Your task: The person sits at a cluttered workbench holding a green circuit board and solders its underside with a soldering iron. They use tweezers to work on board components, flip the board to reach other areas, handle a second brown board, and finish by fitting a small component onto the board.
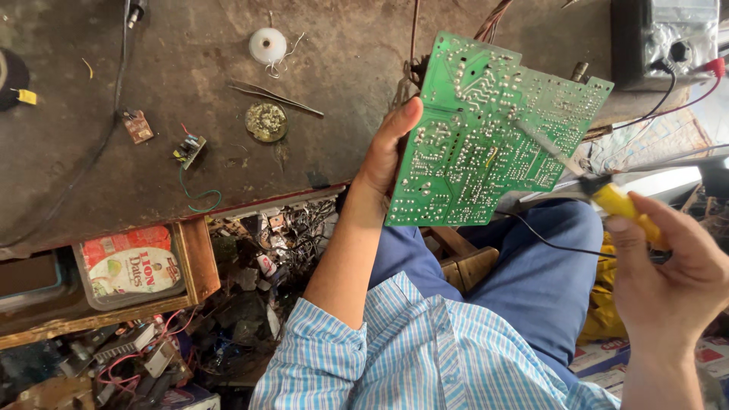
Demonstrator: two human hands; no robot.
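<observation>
Circuit board, green, solder side up, is held up over the lap w/ its long axis tilted up-right; left hand is clamped on its left edge, right hand is closed round a yellow soldering iron, tip touching board's right-centre from lower right

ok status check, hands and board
Left hand grips green circuit board, solder side up. Right hand holds yellow-handled soldering iron, tip on board. Nothing blocking.

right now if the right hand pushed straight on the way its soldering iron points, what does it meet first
The right hand aims the soldering iron up-left; its tip already seems to rest on the green circuit board held by the left hand. Depth is uncertain.
</observation>
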